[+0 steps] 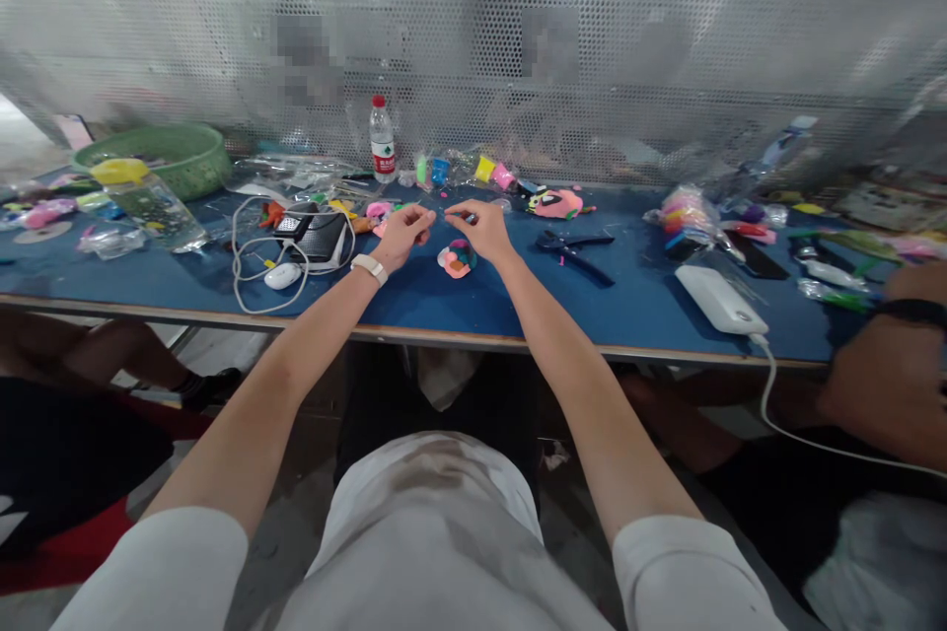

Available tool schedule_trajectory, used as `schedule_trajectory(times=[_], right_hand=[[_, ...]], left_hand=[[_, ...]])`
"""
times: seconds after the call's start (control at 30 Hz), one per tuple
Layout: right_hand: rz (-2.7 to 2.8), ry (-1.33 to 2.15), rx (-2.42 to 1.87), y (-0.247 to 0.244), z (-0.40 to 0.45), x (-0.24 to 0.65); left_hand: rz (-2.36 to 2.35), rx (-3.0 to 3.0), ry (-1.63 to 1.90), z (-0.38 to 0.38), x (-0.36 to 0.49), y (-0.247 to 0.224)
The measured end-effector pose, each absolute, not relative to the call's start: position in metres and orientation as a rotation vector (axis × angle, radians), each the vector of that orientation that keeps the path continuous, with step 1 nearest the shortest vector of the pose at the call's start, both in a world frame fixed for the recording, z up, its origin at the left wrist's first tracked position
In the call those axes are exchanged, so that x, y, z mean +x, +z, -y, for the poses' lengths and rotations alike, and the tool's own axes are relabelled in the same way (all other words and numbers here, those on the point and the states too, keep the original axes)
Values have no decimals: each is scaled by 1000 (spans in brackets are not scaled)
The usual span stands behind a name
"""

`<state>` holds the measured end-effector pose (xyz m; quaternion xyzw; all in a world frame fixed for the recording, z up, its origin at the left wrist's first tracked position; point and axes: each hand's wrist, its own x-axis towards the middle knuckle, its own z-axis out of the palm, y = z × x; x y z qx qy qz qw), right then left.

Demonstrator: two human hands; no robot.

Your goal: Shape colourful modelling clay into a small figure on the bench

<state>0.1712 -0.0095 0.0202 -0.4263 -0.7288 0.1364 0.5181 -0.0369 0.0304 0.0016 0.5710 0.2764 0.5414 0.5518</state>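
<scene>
While both hands pinched a tiny piece above the worktop [636, 311], left hand [403, 235] and right hand [484, 227] closed fingertip-tight; it could slip onto the clay figure [457, 258] just below.

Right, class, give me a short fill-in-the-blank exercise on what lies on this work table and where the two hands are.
1. The table has a ____ top.
2. The water bottle has a ____ cap.
3. The left hand wears a white band on its ____.
4. The multicoloured clay lump lies just below the right hand, and the black ____ lie to the right of that hand.

Missing words: blue; red; wrist; pliers
</scene>
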Motion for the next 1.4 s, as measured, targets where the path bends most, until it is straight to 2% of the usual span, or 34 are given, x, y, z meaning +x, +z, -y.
schedule_trajectory(times=[0.4, 0.67, 1.4], right_hand=[[1758, 308, -1026, 18, 9, 171], [1822, 189, -961, 14, 3, 162], [1876, 129, -873, 9, -4, 172]], left_hand=[[-653, 1359, 1272, -28, -38, 3], [-574, 1332, 1068, -22, -40, 4], [-620, 1474, 1137, -30, -40, -2]])
